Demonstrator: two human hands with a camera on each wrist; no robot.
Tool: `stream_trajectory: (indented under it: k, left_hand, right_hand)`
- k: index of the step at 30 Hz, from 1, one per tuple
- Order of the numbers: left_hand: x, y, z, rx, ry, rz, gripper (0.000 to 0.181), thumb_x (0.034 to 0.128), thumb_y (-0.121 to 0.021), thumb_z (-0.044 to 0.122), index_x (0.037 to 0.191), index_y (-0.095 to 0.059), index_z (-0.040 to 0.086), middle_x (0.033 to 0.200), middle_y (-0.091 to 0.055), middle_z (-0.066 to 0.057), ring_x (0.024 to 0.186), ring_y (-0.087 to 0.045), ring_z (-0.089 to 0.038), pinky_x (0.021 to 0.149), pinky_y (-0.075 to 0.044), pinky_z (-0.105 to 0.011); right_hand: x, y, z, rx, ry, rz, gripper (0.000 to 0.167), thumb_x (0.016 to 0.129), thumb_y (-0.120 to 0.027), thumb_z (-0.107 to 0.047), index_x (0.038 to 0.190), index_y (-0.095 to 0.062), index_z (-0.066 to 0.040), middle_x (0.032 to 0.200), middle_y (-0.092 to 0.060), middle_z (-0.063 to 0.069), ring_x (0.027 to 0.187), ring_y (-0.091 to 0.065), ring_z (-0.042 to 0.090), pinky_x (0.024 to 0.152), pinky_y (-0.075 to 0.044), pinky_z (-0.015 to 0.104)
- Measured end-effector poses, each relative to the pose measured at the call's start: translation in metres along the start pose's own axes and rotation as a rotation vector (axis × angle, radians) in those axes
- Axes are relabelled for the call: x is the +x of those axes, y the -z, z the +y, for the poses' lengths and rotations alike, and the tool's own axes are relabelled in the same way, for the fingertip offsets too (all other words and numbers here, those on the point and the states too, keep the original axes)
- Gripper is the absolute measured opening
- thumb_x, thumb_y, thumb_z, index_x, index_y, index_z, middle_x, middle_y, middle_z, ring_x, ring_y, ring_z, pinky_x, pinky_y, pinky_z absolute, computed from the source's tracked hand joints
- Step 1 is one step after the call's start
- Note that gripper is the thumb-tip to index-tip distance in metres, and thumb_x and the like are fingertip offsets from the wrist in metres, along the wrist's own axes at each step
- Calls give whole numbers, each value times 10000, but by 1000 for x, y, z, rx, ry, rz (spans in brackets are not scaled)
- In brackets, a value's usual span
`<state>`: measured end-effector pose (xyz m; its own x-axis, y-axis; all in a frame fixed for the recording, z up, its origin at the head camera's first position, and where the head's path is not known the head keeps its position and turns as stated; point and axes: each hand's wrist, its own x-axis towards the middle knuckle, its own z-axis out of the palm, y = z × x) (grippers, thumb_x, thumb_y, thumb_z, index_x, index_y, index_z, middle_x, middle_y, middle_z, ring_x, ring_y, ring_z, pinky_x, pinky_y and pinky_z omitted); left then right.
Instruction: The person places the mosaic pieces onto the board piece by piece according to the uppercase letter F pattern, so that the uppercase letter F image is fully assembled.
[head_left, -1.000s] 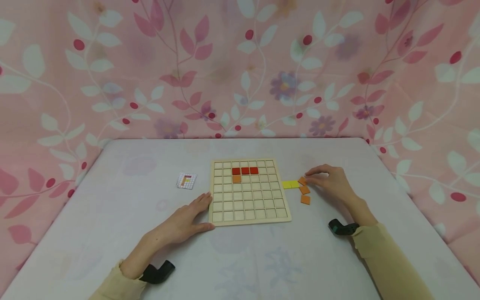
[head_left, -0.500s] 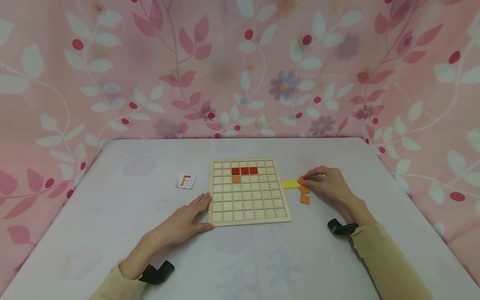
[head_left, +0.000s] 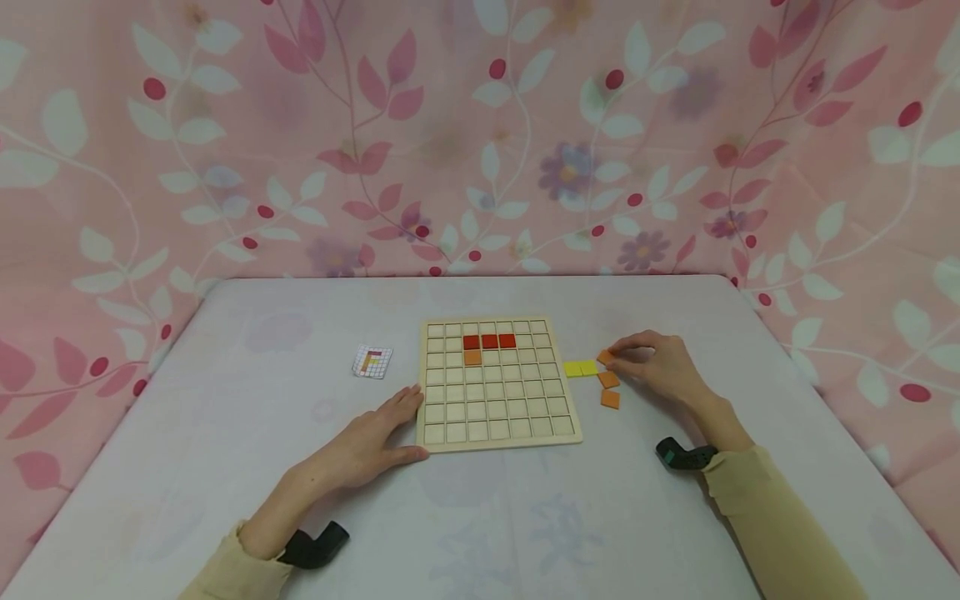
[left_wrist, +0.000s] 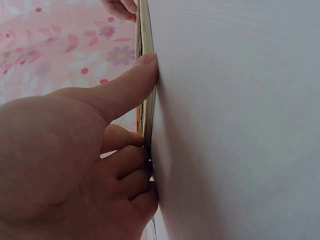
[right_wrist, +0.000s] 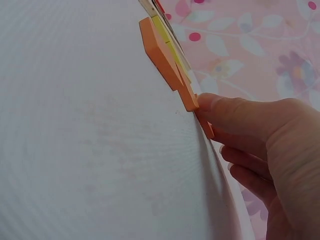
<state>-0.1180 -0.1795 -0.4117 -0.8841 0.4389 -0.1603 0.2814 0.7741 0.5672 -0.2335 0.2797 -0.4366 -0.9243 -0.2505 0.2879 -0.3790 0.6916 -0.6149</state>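
Observation:
A wooden grid board (head_left: 517,408) lies flat in the middle of the table. Three red tiles (head_left: 490,342) fill a row of its cells, and one orange tile (head_left: 472,357) sits below the leftmost red one. My left hand (head_left: 360,446) rests against the board's left edge, thumb at the near corner. To the right of the board, my right hand (head_left: 660,367) pinches an orange tile (head_left: 604,357) between thumb and fingers at the table surface. Two more orange tiles (head_left: 611,399) lie just nearer, and the yellow tiles (head_left: 581,368) sit between them and the board.
A small pattern card (head_left: 372,362) with a coloured design on a grid lies left of the board. A white cloth covers the table (head_left: 510,533). Behind it hangs a pink floral curtain (head_left: 450,150).
My right fingertips have closed in on the farthest orange tile, which has shifted very slightly. The left hand and the board have stayed in place.

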Motion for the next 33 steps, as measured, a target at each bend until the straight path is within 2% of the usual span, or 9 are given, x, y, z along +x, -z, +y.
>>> stream_trajectory:
  k: [4,9,13,19,28,33]
  left_hand:
    - [0,0,0,2,0,0,847,922,-696,428,1563,-305,36,1654,-233,-101,1532,-189,-317,1151,-250,-637]
    - [0,0,1,0,-2,-1,841,923,-698,416,1562,-306,34,1653,-234,-103,1532,-189,-317,1154,-249,-633]
    - [0,0,1,-1,-1,-2,843,923,-700,414,1563,-304,35,1653,-233,-102,1533,-189,-316,1155,-248,-630]
    - [0,0,1,-6,4,-3,847,923,-698,417,1565,-298,36,1655,-227,-102,1534,-185,-314,1158,-244,-629]
    - [0,-1,0,-7,2,-1,852,920,-701,420,1567,-295,42,1658,-222,-91,1536,-181,-308,1163,-242,-620]
    - [-1,-1,0,-12,-1,-1,852,919,-701,423,1565,-300,39,1656,-225,-95,1535,-183,-310,1163,-243,-619]
  right_hand:
    - [1,0,1,4,-9,-2,273,783,-872,-213,1014,-778,-102,994,-763,70,1049,-662,285,973,-456,513]
    - [0,-1,3,-6,-4,-1,238,808,-844,-141,1031,-773,-98,1021,-758,89,1074,-654,303,992,-443,529]
    - [0,-1,4,-15,-26,-3,249,810,-845,-153,1042,-771,-100,1053,-751,104,1091,-643,313,1003,-435,547]
    - [0,-1,5,-11,-57,12,255,799,-858,-173,1023,-769,-91,1038,-751,109,1079,-646,311,985,-451,534]
    - [1,-1,5,-25,-23,26,251,780,-869,-152,1004,-774,-92,999,-761,80,1044,-671,280,946,-467,476]
    - [0,0,2,-33,-26,28,244,787,-865,-174,999,-779,-90,1000,-760,95,1040,-666,293,958,-469,510]
